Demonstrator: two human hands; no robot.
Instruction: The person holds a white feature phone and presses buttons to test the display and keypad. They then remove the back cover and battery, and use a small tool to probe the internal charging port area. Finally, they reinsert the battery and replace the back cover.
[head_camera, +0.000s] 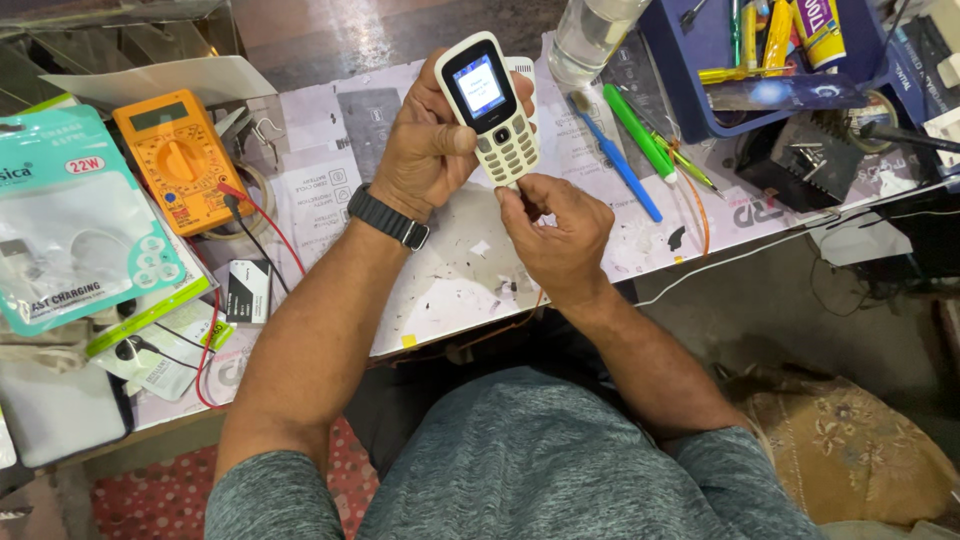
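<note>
Phone: white keypad phone (492, 108), screen lit, held up over the worktop (450, 270).
Left hand (430, 140): wrapped round its back, thumb on the keys, keeping it steady.
Right hand (555, 225): fingers pinched at its bottom edge, maybe on something tiny.
Nearby: orange multimeter (180, 160), blue tool tray (700, 90).

the workbench (440, 290) is covered with printed paper. at 9 o'clock lie an orange multimeter (180, 160) and a teal charger package (70, 220). at 1 o'clock lie a blue tool tray (700, 90) and a green pen (640, 133).
</note>
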